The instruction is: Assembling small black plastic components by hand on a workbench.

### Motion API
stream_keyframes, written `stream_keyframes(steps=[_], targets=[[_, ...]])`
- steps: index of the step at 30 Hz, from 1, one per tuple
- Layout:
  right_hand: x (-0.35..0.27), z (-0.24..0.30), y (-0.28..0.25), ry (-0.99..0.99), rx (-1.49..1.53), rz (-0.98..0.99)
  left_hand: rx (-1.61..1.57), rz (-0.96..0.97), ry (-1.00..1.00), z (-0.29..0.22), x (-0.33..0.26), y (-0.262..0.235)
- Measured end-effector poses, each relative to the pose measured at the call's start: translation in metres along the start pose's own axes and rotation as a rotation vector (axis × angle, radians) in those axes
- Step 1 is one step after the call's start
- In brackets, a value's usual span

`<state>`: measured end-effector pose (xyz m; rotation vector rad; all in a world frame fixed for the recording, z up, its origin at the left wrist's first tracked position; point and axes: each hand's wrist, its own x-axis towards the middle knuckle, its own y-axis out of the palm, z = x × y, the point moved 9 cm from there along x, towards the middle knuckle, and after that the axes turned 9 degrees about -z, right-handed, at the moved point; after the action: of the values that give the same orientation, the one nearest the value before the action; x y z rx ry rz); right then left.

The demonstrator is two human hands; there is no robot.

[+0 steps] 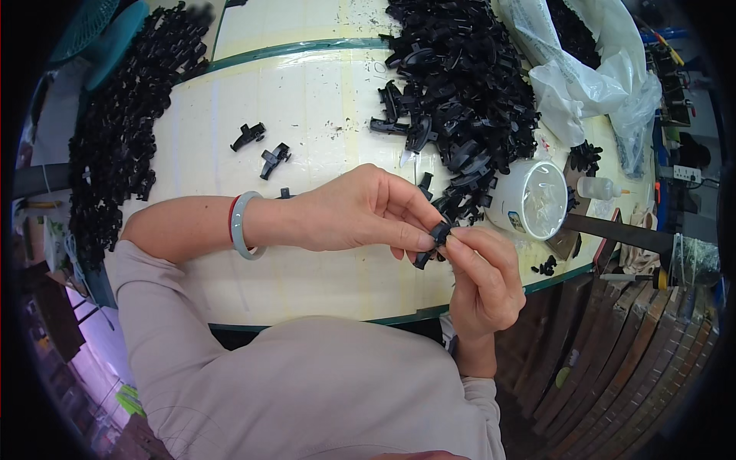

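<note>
Both hands meet over the white tabletop (pixel 291 100) at a small black plastic part (pixel 439 233). My left hand (pixel 368 208), with a pale bangle and a red band at its wrist, grips the part between thumb and fingers. From the other side, the thumb and fingertips of my right hand (pixel 488 280) pinch the same part. Fingers cover much of it, so its full shape is hidden. Two similar loose black parts, one upper (pixel 248 136) and one lower (pixel 274 160), lie beyond my left forearm. Another black piece is partly hidden behind that wrist.
A large heap of black parts (pixel 460 100) lies at the far right, and another heap (pixel 123 130) along the left. Right of my hands stand a white tub (pixel 543 201) and a small bottle (pixel 598 188). A white plastic bag (pixel 575 88) is behind them.
</note>
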<state>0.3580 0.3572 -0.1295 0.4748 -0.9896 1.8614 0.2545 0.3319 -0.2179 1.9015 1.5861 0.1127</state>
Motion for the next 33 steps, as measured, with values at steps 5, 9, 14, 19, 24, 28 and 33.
stream_keyframes(steps=[5, 9, 14, 19, 24, 28, 33], targets=[[0.003, -0.012, 0.001, 0.029, 0.040, 0.010, 0.035, -0.047, 0.027, -0.003, 0.004, -0.006], [0.005, -0.021, -0.004, 0.162, 0.094, -0.042, 0.173, -0.114, -0.073, -0.021, -0.005, -0.012], [-0.015, -0.032, -0.025, 0.205, -0.133, 0.041, 1.240, -0.195, 0.048, -0.060, -0.017, -0.042], [-0.038, -0.016, 0.004, 0.090, -0.222, 0.304, 1.626, -0.158, 0.331, -0.067, -0.030, -0.040], [-0.045, -0.022, 0.009, 0.072, -0.298, 0.322, 1.474, -0.408, 0.486, -0.093, -0.026, -0.026], [-0.045, -0.022, 0.008, 0.105, -0.279, 0.319, 1.430, -0.350, 0.737, -0.065, -0.012, 0.006], [-0.045, -0.023, 0.007, 0.110, -0.279, 0.298, 1.632, -0.175, 0.810, -0.054, 0.000, 0.019]])
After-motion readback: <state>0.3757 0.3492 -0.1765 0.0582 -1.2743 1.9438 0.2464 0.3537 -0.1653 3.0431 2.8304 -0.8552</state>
